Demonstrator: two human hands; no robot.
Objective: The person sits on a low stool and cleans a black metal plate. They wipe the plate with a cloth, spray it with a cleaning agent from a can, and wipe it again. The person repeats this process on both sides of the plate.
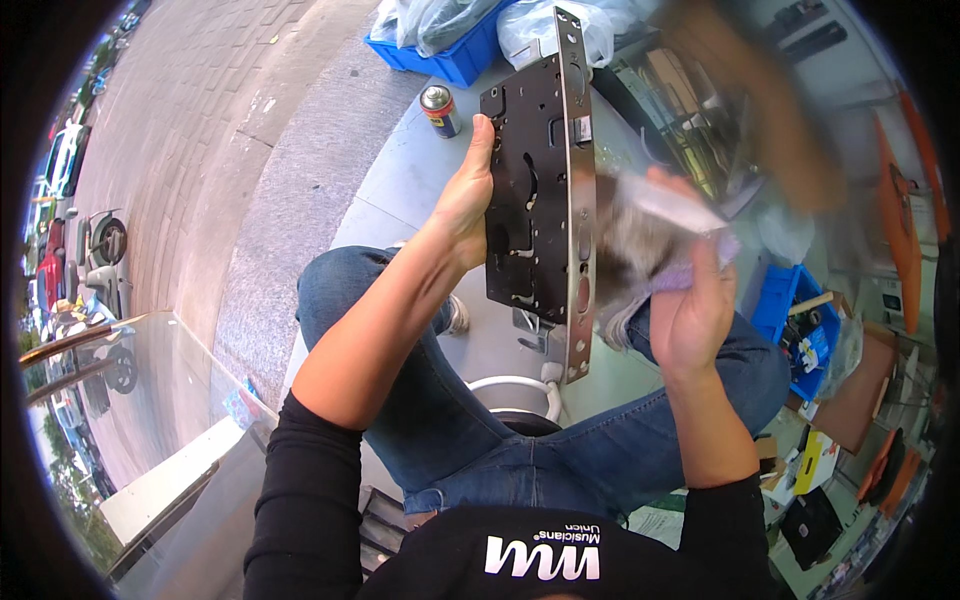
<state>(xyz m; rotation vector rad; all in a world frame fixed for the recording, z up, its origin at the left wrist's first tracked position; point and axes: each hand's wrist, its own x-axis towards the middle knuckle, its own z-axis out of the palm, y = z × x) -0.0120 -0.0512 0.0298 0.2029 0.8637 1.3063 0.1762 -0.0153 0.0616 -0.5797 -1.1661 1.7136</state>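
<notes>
A black metal mortise lock body [525,195] with a long, shiny metal faceplate [581,225] stands tilted above my knees. Its left edge lies in my left hand [469,199], the thumb up along that side. On the faceplate's other side, my right hand [697,292] holds a pale cloth [675,232], blurred by motion. Whether the cloth touches the lock is unclear. Below the lock body some small metal parts [532,330] stick out. A spray can [440,111] stands on the floor beyond my left hand.
Blue bins stand ahead [457,64] and by my right knee [799,330], the latter with tools and parts. Bundled long items [675,105] lie at the upper right. A blurred brown shape [787,127] crosses there. A glass pane [172,375] stands at left.
</notes>
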